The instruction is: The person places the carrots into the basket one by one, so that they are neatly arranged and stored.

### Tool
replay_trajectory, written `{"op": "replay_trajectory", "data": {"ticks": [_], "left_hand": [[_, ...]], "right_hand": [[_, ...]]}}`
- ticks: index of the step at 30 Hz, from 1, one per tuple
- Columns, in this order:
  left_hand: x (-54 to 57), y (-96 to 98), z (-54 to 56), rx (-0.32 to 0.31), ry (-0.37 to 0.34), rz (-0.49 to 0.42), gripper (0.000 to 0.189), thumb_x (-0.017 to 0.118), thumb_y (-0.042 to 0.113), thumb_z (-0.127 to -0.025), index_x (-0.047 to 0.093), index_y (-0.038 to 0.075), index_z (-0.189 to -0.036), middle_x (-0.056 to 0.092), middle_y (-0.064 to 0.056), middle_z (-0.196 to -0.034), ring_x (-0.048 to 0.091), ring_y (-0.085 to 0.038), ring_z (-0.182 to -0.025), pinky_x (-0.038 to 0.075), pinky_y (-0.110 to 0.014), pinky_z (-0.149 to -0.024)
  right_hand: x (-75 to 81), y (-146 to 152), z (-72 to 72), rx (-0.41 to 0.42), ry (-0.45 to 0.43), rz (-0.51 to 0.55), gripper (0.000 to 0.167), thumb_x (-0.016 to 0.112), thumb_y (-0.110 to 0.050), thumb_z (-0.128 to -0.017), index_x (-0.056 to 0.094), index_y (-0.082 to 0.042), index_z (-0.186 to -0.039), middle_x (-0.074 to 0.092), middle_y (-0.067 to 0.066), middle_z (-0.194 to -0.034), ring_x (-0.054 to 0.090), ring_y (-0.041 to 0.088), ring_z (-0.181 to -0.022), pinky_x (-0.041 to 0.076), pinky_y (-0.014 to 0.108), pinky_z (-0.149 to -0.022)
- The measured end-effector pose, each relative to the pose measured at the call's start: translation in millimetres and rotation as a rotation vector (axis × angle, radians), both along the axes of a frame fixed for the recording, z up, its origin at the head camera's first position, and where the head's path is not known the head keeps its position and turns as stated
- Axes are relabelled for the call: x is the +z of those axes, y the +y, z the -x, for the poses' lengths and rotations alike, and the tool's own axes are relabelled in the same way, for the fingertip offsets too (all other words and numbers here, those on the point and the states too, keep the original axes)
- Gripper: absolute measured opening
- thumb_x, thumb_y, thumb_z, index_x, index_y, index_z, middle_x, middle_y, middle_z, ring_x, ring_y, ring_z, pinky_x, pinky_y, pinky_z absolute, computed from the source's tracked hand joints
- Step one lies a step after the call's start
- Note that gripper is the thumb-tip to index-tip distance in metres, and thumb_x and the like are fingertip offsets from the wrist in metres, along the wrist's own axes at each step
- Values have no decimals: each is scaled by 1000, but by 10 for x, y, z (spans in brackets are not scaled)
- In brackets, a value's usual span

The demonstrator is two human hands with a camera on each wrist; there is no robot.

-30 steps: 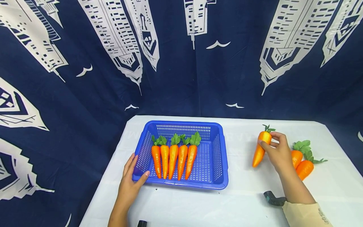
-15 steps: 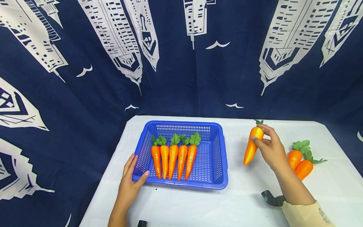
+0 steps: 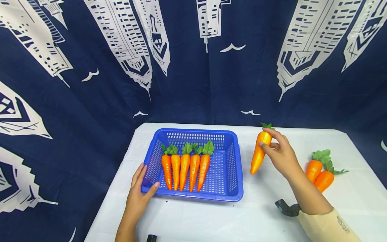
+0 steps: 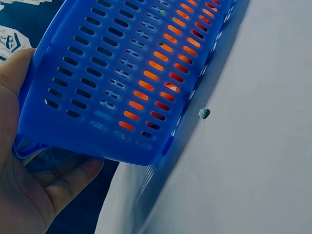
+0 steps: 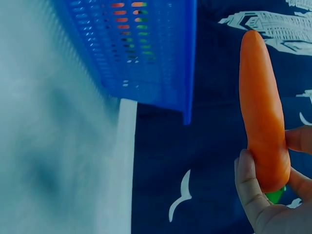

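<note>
Aslant — carrot (image 3: pixel 259 154), tip (image 3: pixel 253 170) lower left, head view.

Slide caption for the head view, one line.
Left hand holding a blue basket of five carrots; right hand gripping another carrot beside it, two more carrots lying on the white table.

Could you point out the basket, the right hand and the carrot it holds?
Basket (image 3: pixel 208 197): head view, on its near rim.
Right hand (image 3: pixel 282 155): head view, on the back of the hand.
Held carrot (image 5: pixel 264 105): right wrist view, on the middle of its orange body.
</note>
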State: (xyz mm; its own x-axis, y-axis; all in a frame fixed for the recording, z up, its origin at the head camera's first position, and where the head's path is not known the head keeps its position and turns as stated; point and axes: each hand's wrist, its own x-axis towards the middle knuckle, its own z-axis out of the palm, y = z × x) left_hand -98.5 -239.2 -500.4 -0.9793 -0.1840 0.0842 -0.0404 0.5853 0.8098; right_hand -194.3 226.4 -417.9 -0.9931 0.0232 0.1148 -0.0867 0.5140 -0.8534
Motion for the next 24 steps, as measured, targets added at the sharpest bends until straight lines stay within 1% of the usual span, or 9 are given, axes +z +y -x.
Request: {"op": "replay_trajectory", "data": {"ticks": [4,6,7,9,13,15,18,21,24], "left_hand": [[0,-6,1,-1,-1,0,81,74,43,-91,32,30,-159,17,8,-169,19,-32,-157,20,-71,-119],[-1,-9,5,-4,-4,-1,80,74,41,-92,32,29,-159,17,8,-169,19,-32,-157,20,-71,-119],[2,-10,8,-5,-4,0,80,74,40,-92,32,29,-159,17,7,-170,19,-32,-157,20,-71,-119],[4,-11,12,-6,-8,-1,80,73,38,-92,32,29,-159,17,8,-170,19,-33,-157,20,-71,-119],[4,-12,19,-6,-2,-3,80,74,36,-92,32,28,-159,17,7,-170,19,-33,-157,20,-70,-120],[-2,-14,20,-4,0,-3,80,74,36,-92,32,29,-159,17,7,-170,20,-33,-157,19,-70,-120],[-5,-16,21,-4,2,-4,80,75,36,-92,32,29,-159,17,6,-170,20,-32,-157,19,-70,-120],[-8,-17,21,-5,1,-5,80,75,36,-92,32,28,-159,17,6,-170,20,-33,-157,19,-70,-120],[-4,-17,20,-8,-7,-9,80,74,36,-92,32,29,-159,16,7,-170,19,-33,-157,19,-70,-120]], "right_hand": [[62,-76,22,49,11,23,57,63,-27,-101,41,-21,-154,34,21,-151,64,4,-103,51,7,-78],[93,-116,36,68,12,29,58,63,-27,-100,42,-20,-154,34,21,-152,63,0,-101,52,8,-78],[107,-135,42,75,12,30,58,64,-26,-100,42,-20,-153,34,21,-152,63,1,-101,53,8,-79],[135,-175,58,87,11,26,58,64,-26,-100,42,-20,-153,35,21,-152,66,8,-102,54,9,-79],[194,-263,89,111,13,32,57,64,-24,-100,42,-19,-153,37,20,-151,68,30,-110,56,12,-80],[223,-313,105,132,7,42,58,64,-23,-101,41,-19,-153,36,20,-151,66,36,-114,57,16,-82],[267,-391,121,173,-9,50,57,62,-23,-101,40,-21,-154,36,20,-153,65,40,-118,59,29,-89],[290,-475,143,216,-17,60,57,60,-22,-102,38,-21,-154,34,19,-155,64,40,-121,57,40,-93],[305,-561,160,252,-12,78,57,59,-16,-102,37,-21,-155,33,19,-156,62,41,-125,55,43,-94]]}}
